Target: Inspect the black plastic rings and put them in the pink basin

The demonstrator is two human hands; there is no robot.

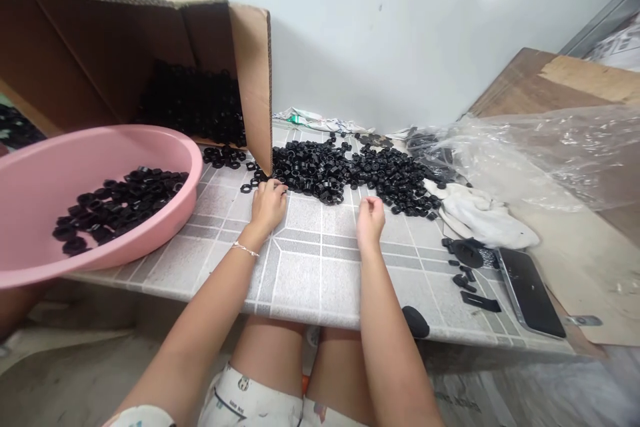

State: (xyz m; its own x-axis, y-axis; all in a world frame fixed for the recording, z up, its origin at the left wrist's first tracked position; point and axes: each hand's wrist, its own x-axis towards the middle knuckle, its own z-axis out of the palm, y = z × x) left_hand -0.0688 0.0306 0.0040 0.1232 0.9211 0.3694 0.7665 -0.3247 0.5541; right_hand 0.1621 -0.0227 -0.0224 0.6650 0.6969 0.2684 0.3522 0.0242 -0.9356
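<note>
A loose heap of black hexagonal nuts point(320, 170) lies spread across the back of the grey tiled tabletop point(310, 280). My left hand point(269, 205) rests at the heap's front edge, its fingertips against a few nuts. My right hand point(371, 221) sits just in front of the heap with its fingers curled, and whether they hide a nut cannot be seen. To the left, a pink plastic basin point(30, 193) holds a layer of similar black nuts point(115, 210). More nuts point(195, 103) lie inside a cardboard box point(250, 80) lying on its side.
A crumpled white cloth point(480, 217) and clear plastic sheeting point(540, 153) lie to the right. Beyond them are a phone point(530, 292), small black parts point(467, 267) and a black rounded object point(415, 321) near the table's front edge. A white wall stands behind.
</note>
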